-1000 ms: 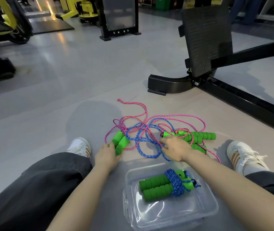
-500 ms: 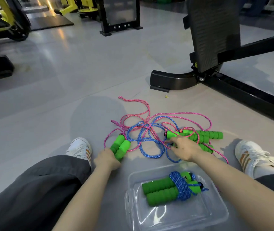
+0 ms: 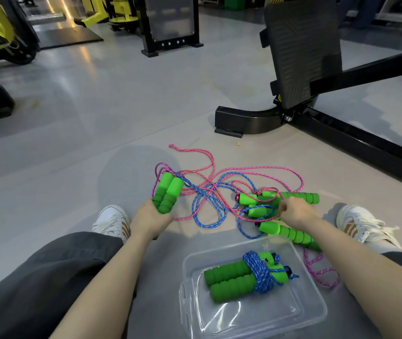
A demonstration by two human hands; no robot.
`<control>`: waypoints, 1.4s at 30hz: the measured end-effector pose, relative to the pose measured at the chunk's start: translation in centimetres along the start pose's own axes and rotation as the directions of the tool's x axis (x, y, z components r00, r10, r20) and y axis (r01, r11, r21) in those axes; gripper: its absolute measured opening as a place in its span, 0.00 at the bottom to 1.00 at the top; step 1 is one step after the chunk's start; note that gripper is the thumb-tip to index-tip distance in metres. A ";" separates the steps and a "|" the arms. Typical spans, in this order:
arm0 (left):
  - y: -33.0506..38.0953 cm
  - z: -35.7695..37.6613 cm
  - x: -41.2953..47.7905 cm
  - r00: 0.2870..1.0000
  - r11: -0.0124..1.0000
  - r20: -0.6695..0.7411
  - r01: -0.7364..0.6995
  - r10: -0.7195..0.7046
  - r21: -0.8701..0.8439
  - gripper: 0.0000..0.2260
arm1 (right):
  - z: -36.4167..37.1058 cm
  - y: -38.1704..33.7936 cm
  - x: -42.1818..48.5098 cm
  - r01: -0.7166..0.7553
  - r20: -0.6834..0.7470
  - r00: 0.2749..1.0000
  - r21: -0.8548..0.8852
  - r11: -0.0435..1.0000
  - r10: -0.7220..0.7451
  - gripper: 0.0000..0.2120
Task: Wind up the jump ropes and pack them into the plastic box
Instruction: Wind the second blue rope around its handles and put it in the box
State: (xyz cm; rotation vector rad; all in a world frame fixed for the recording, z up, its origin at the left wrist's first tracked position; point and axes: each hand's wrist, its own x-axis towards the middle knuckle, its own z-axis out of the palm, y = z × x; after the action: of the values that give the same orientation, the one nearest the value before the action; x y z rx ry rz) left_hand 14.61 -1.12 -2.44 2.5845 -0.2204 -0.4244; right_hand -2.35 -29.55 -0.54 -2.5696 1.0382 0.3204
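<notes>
A tangle of pink rope (image 3: 256, 171) and blue rope (image 3: 207, 211) lies on the floor between my feet. My left hand (image 3: 150, 220) grips two green foam handles (image 3: 168, 193) side by side, raised off the floor. My right hand (image 3: 294, 211) pinches rope beside more green handles (image 3: 295, 196), with another handle (image 3: 290, 234) just below it. A clear plastic box (image 3: 315, 311) sits close in front of me. It holds one wound jump rope (image 3: 249, 275), blue cord wrapped round its green handles.
My legs in dark trousers and white shoes (image 3: 112, 222) flank the pile. A black gym machine base (image 3: 249, 119) with a footplate (image 3: 302, 47) stands just beyond the ropes, its rail running right. More black and yellow equipment stands at the back left.
My left hand has lifted the pair of green handles off the floor and tilted them up. My right hand has stayed at the handles on the right, pulling rope.
</notes>
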 end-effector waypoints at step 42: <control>21.5 -6.1 -8.1 0.683 0.714 0.215 -0.642 0.698 -0.280 0.40 | -19.6 -8.6 -8.1 0.318 0.072 0.640 -0.931 0.179 -0.765 0.22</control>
State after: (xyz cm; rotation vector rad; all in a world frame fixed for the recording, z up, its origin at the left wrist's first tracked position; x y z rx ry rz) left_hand 7.43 -14.94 15.58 2.0364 -1.1533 -0.5241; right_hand -0.54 -26.54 22.04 -3.9116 -0.3607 0.0810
